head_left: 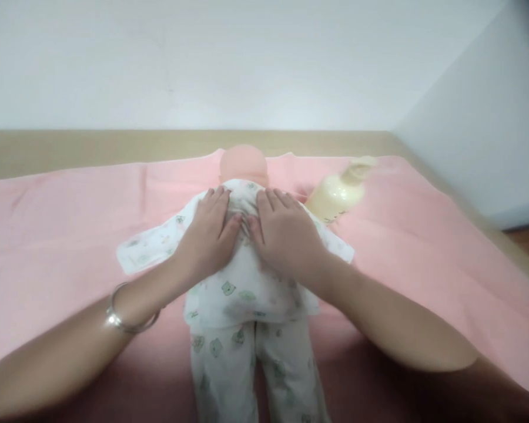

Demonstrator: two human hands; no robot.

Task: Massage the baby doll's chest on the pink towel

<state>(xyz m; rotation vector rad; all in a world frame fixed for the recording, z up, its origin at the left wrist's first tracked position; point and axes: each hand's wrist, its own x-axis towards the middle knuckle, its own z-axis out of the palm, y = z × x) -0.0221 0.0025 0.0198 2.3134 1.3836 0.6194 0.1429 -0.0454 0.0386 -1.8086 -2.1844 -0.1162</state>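
Fingers held close together and thumbs angled inward, the bare left hand (pixel 209 232) and bare right hand (pixel 288 235) lie flat on a white-clothed, pink-headed doll (pixel 249 294). It lies directly beneath both, neither nearer, its long axis running to the pink fabric cloth's (pixel 62 229) far edge, head outermost. A rounded cream bottle (pixel 335 197) is near the far right corner.

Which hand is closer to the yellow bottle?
Right: the right hand rests on the patterned top, with the bottle beyond it to the right; the left hand is farther off, on the top's left side.
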